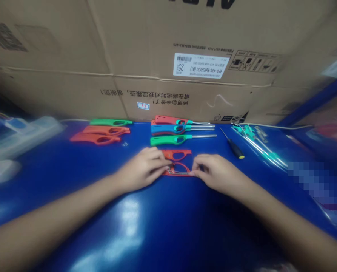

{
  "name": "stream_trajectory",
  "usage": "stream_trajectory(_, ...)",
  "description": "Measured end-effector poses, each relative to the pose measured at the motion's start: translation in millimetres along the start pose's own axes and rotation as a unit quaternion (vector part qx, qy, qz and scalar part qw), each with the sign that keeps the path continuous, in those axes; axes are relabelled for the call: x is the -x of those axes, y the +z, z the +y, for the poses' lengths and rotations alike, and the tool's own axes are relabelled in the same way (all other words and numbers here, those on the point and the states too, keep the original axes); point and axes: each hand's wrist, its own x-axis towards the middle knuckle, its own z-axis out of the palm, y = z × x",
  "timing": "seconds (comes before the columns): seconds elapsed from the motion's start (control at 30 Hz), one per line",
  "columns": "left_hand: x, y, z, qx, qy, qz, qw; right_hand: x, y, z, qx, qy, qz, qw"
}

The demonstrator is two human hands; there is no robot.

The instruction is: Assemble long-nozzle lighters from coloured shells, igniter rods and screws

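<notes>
An orange lighter casing half (181,166) lies on the blue table between my hands, its loop-shaped trigger opening facing up. A thin pale wire (181,173) runs along its near edge from one set of fingertips to the other. My left hand (147,168) is closed at the casing's left part, covering that end. At the right end, my right hand (216,172) pinches the wire with thumb and forefinger; the exact contact is blurred. Just beyond lies a second orange casing half (178,154), partly behind my left fingers.
Several long-nosed lighters (168,140) lie behind my hands. Orange and green casings (100,139) are at left, near a white power strip (29,136). Right of them lie a screwdriver (234,147), metal tubes (261,149) and turquoise parts (246,131). A large cardboard box (145,49) stands behind.
</notes>
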Motion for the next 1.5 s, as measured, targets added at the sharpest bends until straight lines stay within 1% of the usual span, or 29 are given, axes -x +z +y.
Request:
stream_trajectory(0.17,-0.1,0.7,-0.8,0.005,0.000,0.000,1.000,-0.1,-1.5,-2.0,0.015,0.004,0.007,1.000)
stream_trajectory(0.3,-0.7,-0.5,-0.7,0.008,-0.004,-0.002,1.000,1.1,-6.2,-1.7,0.009,0.001,-0.003,1.000)
stream_trajectory(0.43,-1.6,-1.0,0.0,0.010,-0.007,-0.007,1.000,2.4,-8.6,0.3,-0.005,-0.001,0.000,1.000)
stream_trajectory(0.67,-1.3,0.0,0.6,0.004,-0.001,-0.009,1.000,-3.2,-7.0,3.1,-0.026,0.042,-0.023,0.999)
stream_trajectory(0.77,-1.0,-0.2,1.2,0.005,0.001,-0.007,1.000,-2.2,-5.6,3.7,-0.036,0.009,-0.009,0.999)
stream_trajectory(0.87,-1.5,-0.9,1.7,0.000,0.004,-0.005,1.000,1.5,-2.2,1.9,-0.047,-0.059,0.018,0.997)
stream_trajectory(0.93,-1.9,-1.3,2.0,-0.003,0.008,-0.003,1.000,3.6,1.2,-0.9,-0.050,-0.092,0.021,0.994)
stream_trajectory(1.03,-1.3,-1.5,2.5,-0.006,0.014,0.001,1.000,3.8,7.2,-5.0,-0.047,-0.107,0.024,0.993)
stream_trajectory(1.17,0.3,-1.3,2.5,-0.007,0.016,0.001,1.000,1.1,12.1,-5.7,-0.041,-0.103,0.032,0.993)
stream_trajectory(1.33,-0.9,-2.9,3.3,-0.001,0.005,-0.011,1.000,-0.4,10.7,-4.3,-0.055,-0.105,0.024,0.993)
stream_trajectory(1.4,-1.6,-3.5,4.2,0.000,0.000,-0.012,1.000,-0.5,9.7,-4.1,-0.077,-0.090,0.014,0.993)
stream_trajectory(1.5,-1.5,-3.8,5.3,-0.001,-0.002,-0.004,1.000,-1.0,9.5,-3.5,-0.121,-0.042,-0.004,0.992)
